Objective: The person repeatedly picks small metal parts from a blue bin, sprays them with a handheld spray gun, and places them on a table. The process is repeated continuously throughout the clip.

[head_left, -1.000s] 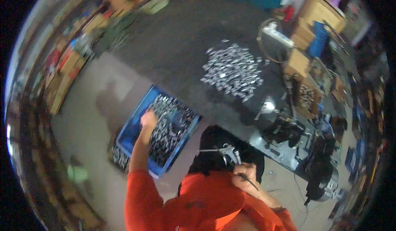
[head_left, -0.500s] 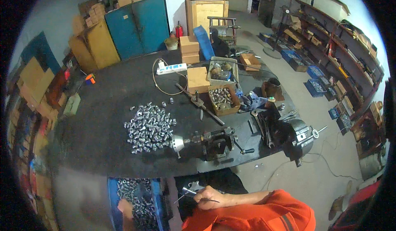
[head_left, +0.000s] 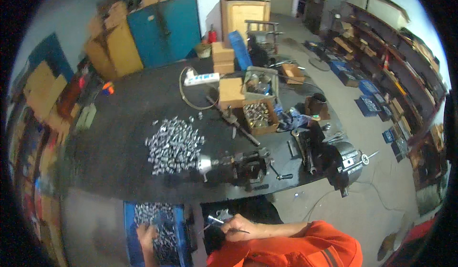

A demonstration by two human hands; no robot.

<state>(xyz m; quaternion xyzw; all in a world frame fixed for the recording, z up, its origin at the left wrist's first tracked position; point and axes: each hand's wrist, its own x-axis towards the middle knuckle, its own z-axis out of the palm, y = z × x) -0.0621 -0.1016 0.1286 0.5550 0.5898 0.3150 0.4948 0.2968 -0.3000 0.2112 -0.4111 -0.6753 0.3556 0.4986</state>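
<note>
The left hand point(head_left: 145, 232) reaches into the blue bin point(head_left: 130, 229) of small metal parts point(head_left: 160, 219), fingers buried, grip impossible to tell; the right hand point(head_left: 236, 228) pinches a thin tool point(head_left: 214, 220) beside it. Best to pick one part cleanly, I judge; the vise point(head_left: 243, 164) sits on the table point(head_left: 119, 124) ahead of both hands.

A person in an orange top sits at a dark workbench point(head_left: 119, 124) in a cluttered workshop. Their left hand point(head_left: 145, 233) reaches into a blue crate point(head_left: 130, 229) of small silvery metal parts on the floor. Their right hand point(head_left: 236, 228) grips a thin metal tool point(head_left: 217, 220) (its exact kind is too small to tell). On the bench lie a heap of the same silvery parts point(head_left: 174, 144), a bench vise point(head_left: 241, 166) just right of it, and a cardboard box of fittings point(head_left: 259, 116).
</note>
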